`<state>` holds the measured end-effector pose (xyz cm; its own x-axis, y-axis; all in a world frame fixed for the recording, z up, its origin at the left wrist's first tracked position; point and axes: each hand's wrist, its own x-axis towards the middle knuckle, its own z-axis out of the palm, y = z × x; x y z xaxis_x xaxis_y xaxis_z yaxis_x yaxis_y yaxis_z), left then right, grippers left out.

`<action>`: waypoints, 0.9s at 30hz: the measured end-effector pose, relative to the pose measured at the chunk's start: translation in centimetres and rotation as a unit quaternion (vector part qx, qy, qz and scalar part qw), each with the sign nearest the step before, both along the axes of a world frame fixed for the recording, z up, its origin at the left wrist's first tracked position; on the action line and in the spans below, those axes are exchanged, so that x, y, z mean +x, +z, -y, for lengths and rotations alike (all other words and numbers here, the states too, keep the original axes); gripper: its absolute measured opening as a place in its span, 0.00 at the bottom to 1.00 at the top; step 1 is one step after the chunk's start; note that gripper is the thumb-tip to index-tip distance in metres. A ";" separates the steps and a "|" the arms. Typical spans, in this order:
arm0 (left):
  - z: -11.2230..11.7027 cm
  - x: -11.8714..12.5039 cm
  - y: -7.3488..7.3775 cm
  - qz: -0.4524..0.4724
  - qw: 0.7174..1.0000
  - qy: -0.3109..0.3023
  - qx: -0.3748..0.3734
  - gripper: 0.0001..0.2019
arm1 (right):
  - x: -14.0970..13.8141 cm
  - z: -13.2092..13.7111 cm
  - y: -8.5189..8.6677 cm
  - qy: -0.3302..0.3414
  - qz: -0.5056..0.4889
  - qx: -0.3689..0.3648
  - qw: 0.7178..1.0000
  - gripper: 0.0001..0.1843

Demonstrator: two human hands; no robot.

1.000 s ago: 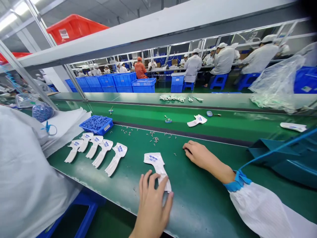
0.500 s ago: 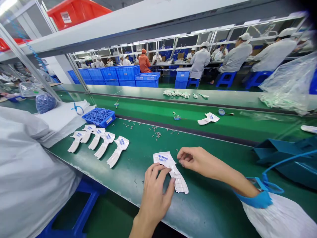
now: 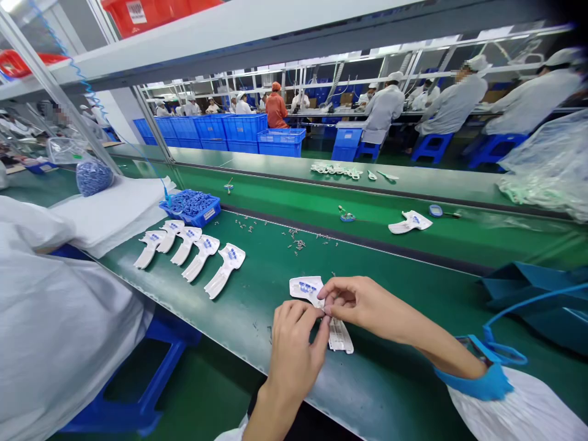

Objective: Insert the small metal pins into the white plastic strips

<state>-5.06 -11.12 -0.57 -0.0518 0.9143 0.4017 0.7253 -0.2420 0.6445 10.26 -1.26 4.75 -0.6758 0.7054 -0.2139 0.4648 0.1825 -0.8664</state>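
Note:
A white, handle-shaped plastic housing half [image 3: 340, 338] lies hollow side up on the green work surface in front of me, with blue parts at its wide end. My left hand [image 3: 294, 346] holds it from the near side, thumb and forefinger at its narrow middle. From the right, my right hand [image 3: 361, 299] reaches over that middle, fingertips pinched and meeting those of my left. Whatever small thing is between them is hidden. Beyond the housing, small metal pieces [image 3: 299, 244] lie loosely scattered. Several similar white housing halves [image 3: 226, 269] form a row on the left.
A blue tray [image 3: 195, 208] full of small blue parts stands behind the row. On the green strip beyond lie another white housing half [image 3: 410, 222] and a small blue-rimmed part [image 3: 435, 211]. A co-worker's white sleeve [image 3: 32, 220] is at left; a teal bin [image 3: 537, 300] stands at right.
My right hand has moved left and down onto the housing half, its fingers now meeting my left hand's. My left thumb and forefinger have drawn closer together. The view has shifted slightly.

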 end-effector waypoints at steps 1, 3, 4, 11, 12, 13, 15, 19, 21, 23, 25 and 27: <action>0.0 0.0 0.0 -0.004 1.000 -0.002 -0.006 0.05 | 0.1 0.0 0.1 0.008 0.007 0.009 1.000 0.07; 0.0 -0.1 -0.2 -0.018 1.000 -0.006 -0.021 0.05 | 0.4 -0.1 0.3 0.029 0.019 0.022 0.999 0.06; 0.1 -0.2 -0.3 -0.030 0.999 -0.009 -0.029 0.10 | 0.6 -0.1 0.3 0.043 0.024 0.023 0.999 0.06; 0.1 -0.7 -1.4 -0.110 0.989 -0.048 -0.089 0.32 | 0.5 -0.1 -0.9 0.068 0.080 0.082 0.991 0.10; 0.1 -0.7 -1.5 -0.111 0.989 -0.047 -0.088 0.32 | 0.4 -0.2 -1.1 0.070 0.086 0.090 0.990 0.11; 0.1 -0.7 -1.5 -0.111 0.989 -0.047 -0.084 0.32 | 0.4 -0.2 -1.1 0.071 0.091 0.096 0.989 0.11; 0.1 -0.6 -1.6 -0.111 0.990 -0.047 -0.078 0.33 | 0.3 -0.2 -1.2 0.071 0.101 0.109 0.986 0.11; 0.1 -0.6 -1.5 -0.113 0.989 -0.046 -0.086 0.33 | 0.4 -0.1 -1.4 0.072 0.125 0.134 0.980 0.10; 0.1 -0.6 -1.5 -0.116 0.987 -0.047 -0.096 0.33 | 0.4 -0.1 -1.6 0.063 0.141 0.154 0.976 0.08; 0.1 -0.6 -1.4 -0.120 0.986 -0.049 -0.103 0.32 | 0.4 -0.1 -1.9 0.051 0.161 0.164 0.972 0.05; 0.1 -0.6 -1.4 -0.123 0.986 -0.049 -0.101 0.32 | 0.4 -0.5 -2.1 0.042 0.175 0.152 0.972 0.03; 0.1 -0.6 -1.5 -0.125 0.987 -0.048 -0.093 0.31 | 0.6 -1.1 -2.2 0.049 0.163 0.126 0.977 0.05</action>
